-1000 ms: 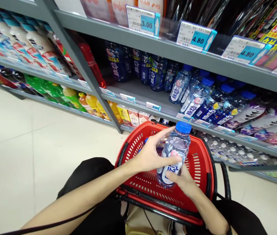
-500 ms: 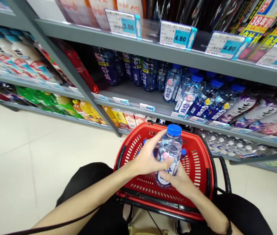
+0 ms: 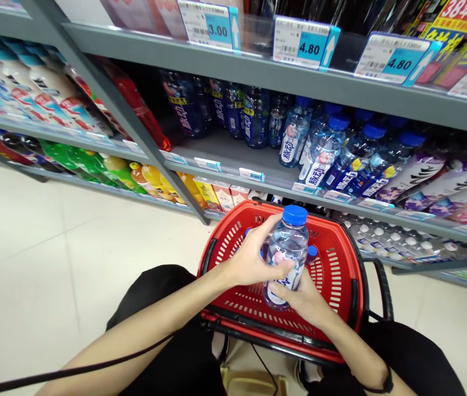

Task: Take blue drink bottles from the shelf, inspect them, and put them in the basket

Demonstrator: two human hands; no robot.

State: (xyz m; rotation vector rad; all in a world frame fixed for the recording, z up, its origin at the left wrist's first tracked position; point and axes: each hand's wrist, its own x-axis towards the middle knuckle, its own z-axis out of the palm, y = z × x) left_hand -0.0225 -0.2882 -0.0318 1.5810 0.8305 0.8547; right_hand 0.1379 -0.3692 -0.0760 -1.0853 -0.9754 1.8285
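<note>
Far left: white bottles [image 3: 31,91] with blue caps, in rows on a shelf; green bottles [image 3: 74,164] lie tilted on the shelf below. Next, a red bottle [image 3: 140,113] leans just beside the grey upright. Pale tiled floor [image 3: 22,242] in front; a black-clad knee [image 3: 154,300] at its edge.

Centre: left hand [image 3: 253,261] curled round the left side of a clear bottle [image 3: 287,242], thumb laid across the label. Bottle has a blue cap and leans slightly, cap up, over the inside of a red basket [image 3: 353,256]. Right hand [image 3: 305,300] grips the same bottle from the lower right, thumb on the label's lower part; fingers behind it hidden. A blue cap [image 3: 312,253] shows in the basket, right of the held bottle.

Beyond, dark-labelled bottles [image 3: 256,121] stand at the shelf's back; to their right, blue-capped bottles [image 3: 326,151] crowd the front. Further right, the basket's black handle [image 3: 383,289], white-capped bottles [image 3: 396,242] low down, and purple-and-white bottles [image 3: 418,176] above them.
</note>
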